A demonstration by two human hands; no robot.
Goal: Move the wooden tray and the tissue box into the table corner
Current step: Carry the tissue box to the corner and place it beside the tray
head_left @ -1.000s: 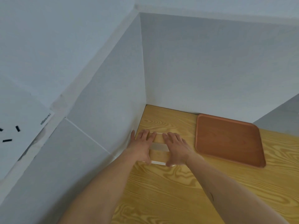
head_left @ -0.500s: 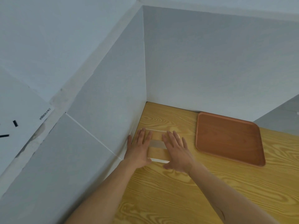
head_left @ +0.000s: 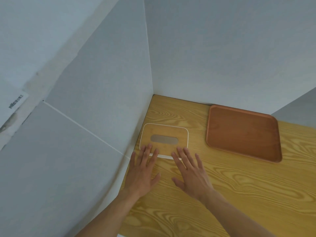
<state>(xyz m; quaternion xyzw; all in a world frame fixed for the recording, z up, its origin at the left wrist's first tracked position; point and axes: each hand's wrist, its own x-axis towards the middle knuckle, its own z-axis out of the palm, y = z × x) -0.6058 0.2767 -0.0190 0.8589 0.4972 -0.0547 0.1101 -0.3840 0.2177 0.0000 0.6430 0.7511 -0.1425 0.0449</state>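
The tissue box [head_left: 164,134] has a light wooden lid, a white rim and a grey oval slot. It sits against the left wall, a little short of the table corner. The reddish-brown wooden tray [head_left: 242,132] lies flat to its right, against the back wall. My left hand [head_left: 142,170] is spread flat, fingertips over the box's near left edge. My right hand [head_left: 191,171] is spread flat too, fingertips at the box's near right edge. Neither hand grips anything.
The table [head_left: 239,194] is yellow wood with strong grain. Grey-white walls close it on the left and at the back and meet at the corner [head_left: 153,94]. Bare table top lies between the box and the corner.
Both hands have drawn back toward me, off the top of the tissue box, so its lid and slot now show. The box and the tray stay where they were.
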